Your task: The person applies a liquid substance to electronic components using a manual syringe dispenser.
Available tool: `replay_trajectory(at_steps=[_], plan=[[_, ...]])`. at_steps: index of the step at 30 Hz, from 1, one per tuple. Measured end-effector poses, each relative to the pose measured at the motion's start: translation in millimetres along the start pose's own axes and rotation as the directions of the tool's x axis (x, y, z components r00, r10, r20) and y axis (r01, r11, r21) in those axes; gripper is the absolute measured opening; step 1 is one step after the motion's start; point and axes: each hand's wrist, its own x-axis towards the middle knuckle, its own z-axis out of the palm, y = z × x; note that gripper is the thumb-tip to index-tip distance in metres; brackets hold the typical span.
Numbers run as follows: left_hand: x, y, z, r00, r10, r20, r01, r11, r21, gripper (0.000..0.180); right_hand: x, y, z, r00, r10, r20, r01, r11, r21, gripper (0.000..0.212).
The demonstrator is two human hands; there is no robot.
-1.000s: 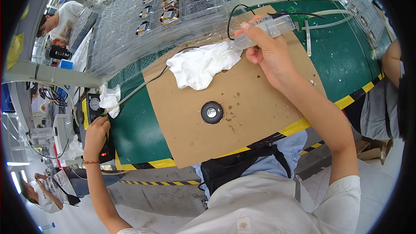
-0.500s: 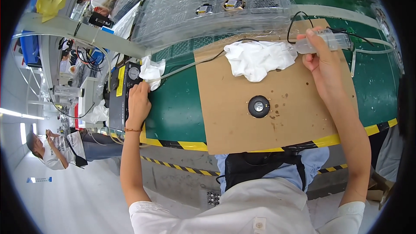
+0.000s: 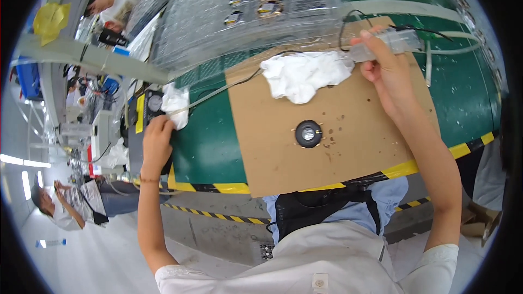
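Note:
My right hand is closed around a clear syringe barrel with a black cord and a pale tube near its rear. Its front end points left, at the crumpled white tissue. My left hand rests with bent fingers against the dark control box, beside a smaller white tissue. What those fingertips grip, if anything, is hidden. Between my hands, a round black part with a shiny centre lies on a brown cardboard sheet.
Clear plastic trays with round parts stand at the back. A grey tube crosses the green mat. Striped tape marks the front edge. Brown spots dot the cardboard. Two other people are at the left.
The whole view has shifted, so the bench and things on it appear farther left. My right hand still holds the syringe barrel by the tissue; my left hand stays at the control box.

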Motion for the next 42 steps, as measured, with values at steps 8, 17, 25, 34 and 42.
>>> replay_trajectory(at_steps=[8,17,25,34,42], plan=[[-29.1,-4.6,17.2,0.968,-0.128,-0.216,0.192,0.931,0.31,0.034,-2.0,-1.1,7.9,0.999,-0.005,0.044,0.002,0.998,0.056,0.032],[-16.8,-13.9,8.3,0.996,-0.084,-0.015,0.086,0.985,0.147,0.028,-3.0,-4.4,3.6,0.996,-0.01,0.085,0.007,0.999,0.032,0.028],[0.4,-22.4,-14.3,0.976,0.033,0.216,-0.054,0.994,0.092,0.017,-1.3,-3.9,2.0,0.996,-0.004,0.086,0.003,1.0,0.017,0.022],[10.8,-33.1,-18.5,0.92,0.175,0.351,-0.197,0.98,0.027,0.025,0.1,-1.0,2.0,0.998,0.004,0.059,-0.006,1.0,0.031,0.022],[10.1,-16.2,-23.9,0.933,0.051,0.356,-0.027,0.997,-0.072,0.028,0.4,-0.1,1.4,0.999,0.014,0.05,-0.014,1.0,0.008,0.023]])
